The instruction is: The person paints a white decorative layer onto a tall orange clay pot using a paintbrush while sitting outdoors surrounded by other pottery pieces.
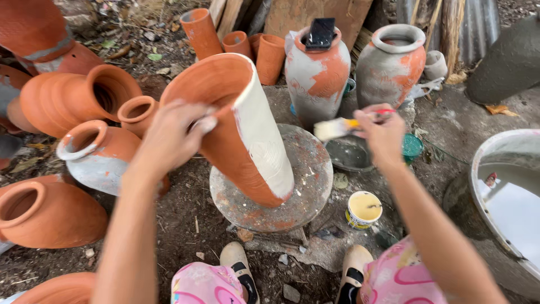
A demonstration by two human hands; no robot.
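In the middle of the frame a tall clay pot (236, 129) stands tilted on a round stone turntable (304, 191). Its right side is coated white, the rest is bare orange. The left hand (171, 135) grips the pot's rim at the near edge, fingers curled over the lip. The right hand (382, 135), right of centre, is closed around a brush (337, 128) with a yellow and red handle; its pale bristles point left, just beside the pot's white side but apart from it.

Below the brush lies a dark bowl (349, 155) on the ground, and beside it a green lid (412, 147). A small yellow tub (364, 209) sits lower, near the turntable's right edge. At the top, two grey-painted jars (318, 73) stand side by side, the left one with a black object on its mouth. Orange pots (73, 101) crowd the left side, some lying down. A big basin (495, 186) of grey liquid fills the right edge. The person's shoes (239, 267) show at the bottom.
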